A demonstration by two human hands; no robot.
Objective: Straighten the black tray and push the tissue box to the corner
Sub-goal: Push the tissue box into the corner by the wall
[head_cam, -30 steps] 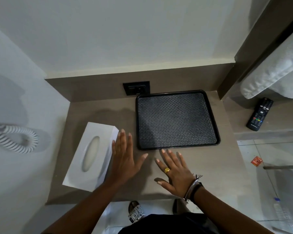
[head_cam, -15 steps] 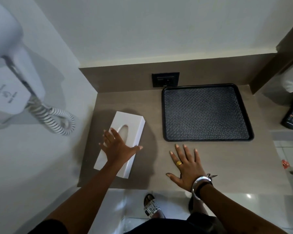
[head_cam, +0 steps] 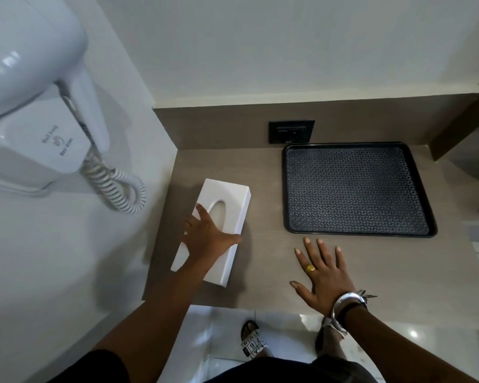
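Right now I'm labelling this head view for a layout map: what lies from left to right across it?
Wall hair dryer → tissue box under the left hand → right hand → black tray.

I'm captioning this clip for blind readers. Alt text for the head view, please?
A person's left hand rests flat on a white tissue box on a brown counter; the right hand lies flat before a black tray.
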